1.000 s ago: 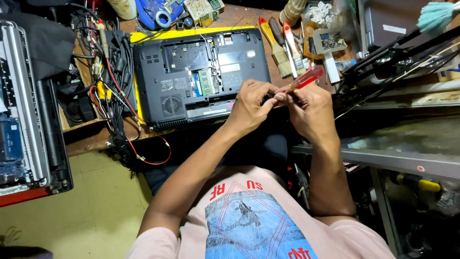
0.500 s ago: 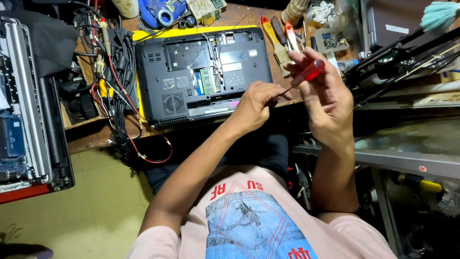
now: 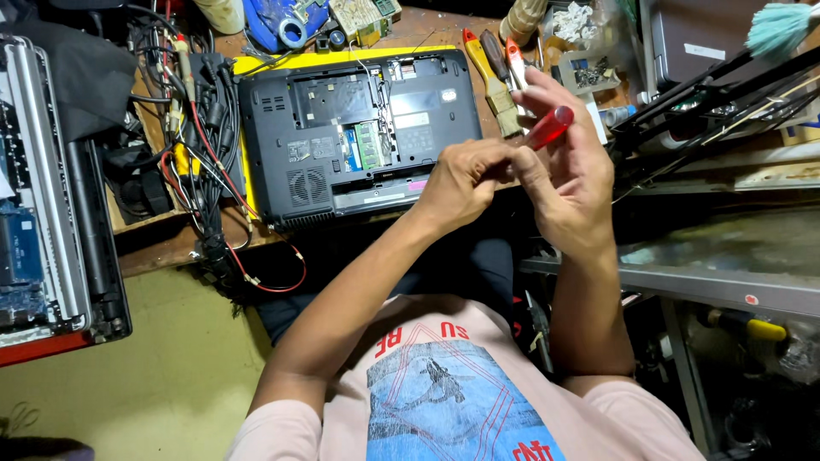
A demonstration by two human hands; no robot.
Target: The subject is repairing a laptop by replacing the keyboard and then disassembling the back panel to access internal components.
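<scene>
Right hand (image 3: 571,183) up over the near edge of the tabletop (image 3: 162,243), wrapped around a red-handled screwdriver (image 3: 549,128), handle poking out above the fingers. Left hand (image 3: 461,179) pressed in against it, fingertips pinched at the screwdriver's lower end, tip itself hidden between the two hands, so no telling what sits there. Just behind the hands, black laptop (image 3: 359,128) lying bottom-up on a yellow mat (image 3: 295,61), cover off, green memory module (image 3: 369,145) exposed beside the fan grille. To the right of the laptop, paintbrush (image 3: 495,90) with a yellow handle and an orange-handled tool (image 3: 515,61) lying side by side. Left of the laptop, tangle of red and black cables (image 3: 201,162) spilling over the tabletop edge. Far left, another opened laptop (image 3: 34,196) with its board showing. Pale shirt with a blue print (image 3: 444,401) at bottom.
</scene>
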